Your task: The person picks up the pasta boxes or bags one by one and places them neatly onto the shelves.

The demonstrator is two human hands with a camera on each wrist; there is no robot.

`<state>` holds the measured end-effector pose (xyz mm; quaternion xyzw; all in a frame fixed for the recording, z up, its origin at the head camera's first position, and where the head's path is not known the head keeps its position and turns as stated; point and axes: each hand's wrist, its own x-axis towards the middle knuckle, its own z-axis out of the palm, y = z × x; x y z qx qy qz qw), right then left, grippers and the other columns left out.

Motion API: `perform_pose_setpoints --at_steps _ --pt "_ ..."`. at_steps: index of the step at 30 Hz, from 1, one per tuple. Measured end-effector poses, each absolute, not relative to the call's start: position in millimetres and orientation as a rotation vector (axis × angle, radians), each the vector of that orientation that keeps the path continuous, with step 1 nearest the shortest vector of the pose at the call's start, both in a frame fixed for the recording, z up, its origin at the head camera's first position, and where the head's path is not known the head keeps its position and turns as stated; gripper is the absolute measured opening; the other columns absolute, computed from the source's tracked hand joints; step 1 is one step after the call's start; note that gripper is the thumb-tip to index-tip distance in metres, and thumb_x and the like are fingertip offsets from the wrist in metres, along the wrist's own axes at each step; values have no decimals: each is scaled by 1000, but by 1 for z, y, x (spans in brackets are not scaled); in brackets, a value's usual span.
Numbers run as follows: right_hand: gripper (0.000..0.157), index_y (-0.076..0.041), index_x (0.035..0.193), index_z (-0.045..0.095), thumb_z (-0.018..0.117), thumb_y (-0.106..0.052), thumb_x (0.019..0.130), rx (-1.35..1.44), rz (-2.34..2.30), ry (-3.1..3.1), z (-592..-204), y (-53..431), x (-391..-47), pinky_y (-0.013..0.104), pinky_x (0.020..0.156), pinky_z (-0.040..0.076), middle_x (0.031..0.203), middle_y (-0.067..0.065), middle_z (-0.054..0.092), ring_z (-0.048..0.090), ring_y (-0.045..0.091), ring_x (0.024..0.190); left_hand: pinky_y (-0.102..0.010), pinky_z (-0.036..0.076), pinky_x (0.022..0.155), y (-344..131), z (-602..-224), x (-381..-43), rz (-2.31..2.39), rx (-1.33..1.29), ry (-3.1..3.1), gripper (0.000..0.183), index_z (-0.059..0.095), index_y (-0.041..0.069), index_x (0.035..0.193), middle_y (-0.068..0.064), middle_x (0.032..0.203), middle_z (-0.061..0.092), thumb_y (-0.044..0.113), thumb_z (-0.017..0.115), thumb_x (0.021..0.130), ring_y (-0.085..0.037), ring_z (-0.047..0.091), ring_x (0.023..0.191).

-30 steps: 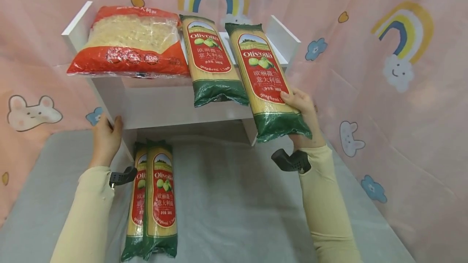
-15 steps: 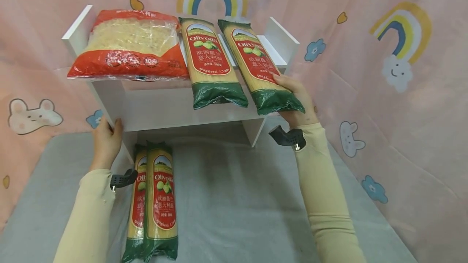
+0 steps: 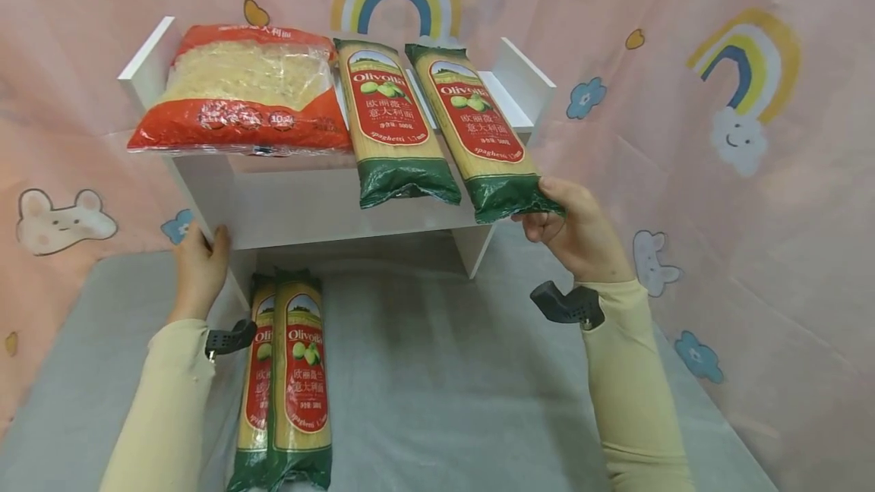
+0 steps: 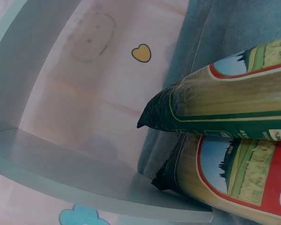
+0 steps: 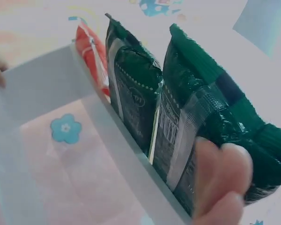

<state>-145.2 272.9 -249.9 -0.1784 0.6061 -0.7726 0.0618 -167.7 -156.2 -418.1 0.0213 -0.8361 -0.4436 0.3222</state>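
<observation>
Toward eleven o'clock from the nearer right hand [image 3: 584, 230], which pinches its green end, the long yellow plastic spaghetti packet [image 3: 478, 127] with a red label slants eleven-to-five atop the white board shelf [image 3: 328, 207], whose eight-o'clock side the left hand [image 3: 198, 268] grips.

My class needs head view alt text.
A right hand pinches a long green-ended plastic spaghetti packet on a white shelf; left of it lie a matching packet and red plastic pasta bag. The left hand grips the shelf.
</observation>
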Motion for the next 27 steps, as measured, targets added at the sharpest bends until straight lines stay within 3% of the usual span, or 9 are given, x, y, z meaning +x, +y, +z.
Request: perform_pose_setpoints --at_steps 7,18,24,27 --pt "23 -5 93 73 50 -9 95 -499 -2446 1861 -250 263 -149 18 53 47 80 7 68 55 11 52 -19 30 50 -160 -420 -163 -1146 75 -2240 22 51 -10 105 -25 75 56 10 44 98 -16 42 59" --pt "19 0 89 71 54 -5 94 -449 -2506 1805 -247 253 -162 20 53 47 73 8 66 54 13 49 -26 36 55 -160 -416 -161 -1165 86 -2311 27 51 -10 111 -31 90 59 12 42 100 -33 53 72" --pt "17 -3 92 71 56 -12 94 -424 -2481 1855 -249 250 -164 23 58 48 75 7 67 59 15 56 -21 34 51 -158 -414 -162 -1168 87 -2297 22 52 -9 105 -27 82 58 10 43 99 -26 49 64" --pt "20 -3 97 70 55 -16 95 -481 -2467 1880 -251 252 -160 24 63 50 81 8 70 65 18 66 -27 36 52 -158 -412 -165 -1154 81 -2285 22 52 -8 103 -26 79 57 12 44 99 -26 48 62"
